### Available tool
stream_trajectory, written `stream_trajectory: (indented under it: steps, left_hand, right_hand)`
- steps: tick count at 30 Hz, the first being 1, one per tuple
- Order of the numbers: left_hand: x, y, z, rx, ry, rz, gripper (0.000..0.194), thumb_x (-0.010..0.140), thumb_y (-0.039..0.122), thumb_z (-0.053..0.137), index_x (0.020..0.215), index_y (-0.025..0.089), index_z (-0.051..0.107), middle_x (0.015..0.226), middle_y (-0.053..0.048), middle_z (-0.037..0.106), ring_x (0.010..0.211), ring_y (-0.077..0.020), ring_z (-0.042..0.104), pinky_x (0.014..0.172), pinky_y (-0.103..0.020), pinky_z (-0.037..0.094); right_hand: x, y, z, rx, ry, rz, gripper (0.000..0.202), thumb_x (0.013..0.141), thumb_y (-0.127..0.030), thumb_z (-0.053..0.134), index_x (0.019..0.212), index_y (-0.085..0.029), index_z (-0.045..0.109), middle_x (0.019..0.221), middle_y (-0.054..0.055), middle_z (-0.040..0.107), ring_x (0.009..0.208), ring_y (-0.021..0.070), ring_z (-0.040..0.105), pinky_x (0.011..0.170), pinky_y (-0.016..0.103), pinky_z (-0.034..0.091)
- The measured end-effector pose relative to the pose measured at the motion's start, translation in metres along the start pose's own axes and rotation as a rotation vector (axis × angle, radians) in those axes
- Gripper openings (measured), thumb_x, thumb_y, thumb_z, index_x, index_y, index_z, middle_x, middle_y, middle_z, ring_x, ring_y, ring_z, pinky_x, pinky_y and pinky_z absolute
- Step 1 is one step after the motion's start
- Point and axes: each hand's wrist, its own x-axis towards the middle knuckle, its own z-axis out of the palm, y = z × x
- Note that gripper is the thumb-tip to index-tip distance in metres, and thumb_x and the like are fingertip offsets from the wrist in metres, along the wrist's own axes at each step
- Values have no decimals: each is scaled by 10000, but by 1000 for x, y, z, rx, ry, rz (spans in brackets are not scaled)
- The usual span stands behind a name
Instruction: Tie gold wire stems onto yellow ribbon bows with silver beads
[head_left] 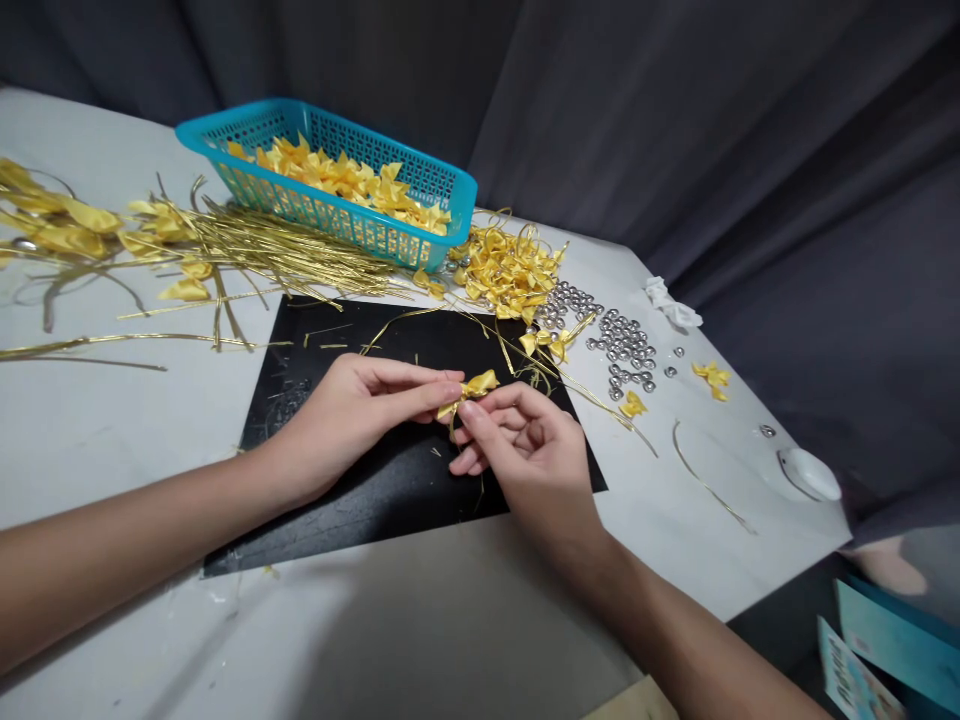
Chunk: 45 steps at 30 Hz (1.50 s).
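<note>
A small yellow ribbon bow (480, 384) is pinched between both hands, just above a black mat (360, 520). My left hand (367, 405) grips its left side between thumb and fingers. From the right, the thumb and forefinger of my right hand (529, 440) close on its lower edge, where a thin gold cord seems to hang. The fingers cover much of the bow's middle. Gold cord pieces and small clippings lie on the mat around the hands. A finished-looking bow with a silver centre (551, 343) rests past the mat's upper right corner.
A blue plastic basket (465, 215) of yellow bows stands at the back. Beside it lie a bundle of gold cords (292, 250) and a heap of bows (510, 270). Silver beads (622, 340) are scattered to the right, near a white round object (810, 475) by the table edge.
</note>
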Motion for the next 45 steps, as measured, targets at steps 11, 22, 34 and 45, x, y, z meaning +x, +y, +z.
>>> stream_trajectory:
  steps: [11,22,34,45]
  left_hand:
    - [-1,1,1,8,62,40,133,711,322,726,824,262,762,722,19,734,665,-72,580,570,-127,436]
    - [-2,1,0,67,53,26,146,699,308,727,821,236,760,857,-3,753,748,-117,639,654,-167,481]
    - [-3,2,7,236,-39,64,173,751,255,662,875,154,727,891,-31,749,817,-166,682,714,-215,533]
    - [-3,-7,5,230,-82,64,254,726,244,676,953,138,633,765,-22,698,697,-131,648,610,-202,500]
  right_hand:
    - [2,-2,-13,-94,73,-172,113,763,-246,641,809,-164,579,712,-10,645,396,38,510,395,177,405]
    - [6,7,-12,-256,23,-217,121,741,-276,628,766,-158,632,717,-4,505,503,58,396,414,210,287]
    - [-2,3,-19,-941,27,-853,112,857,-136,526,870,-161,634,784,31,597,683,102,570,604,218,457]
    - [0,-1,-20,-1035,-44,-788,133,882,-151,448,858,-152,578,843,62,592,716,133,586,540,235,433]
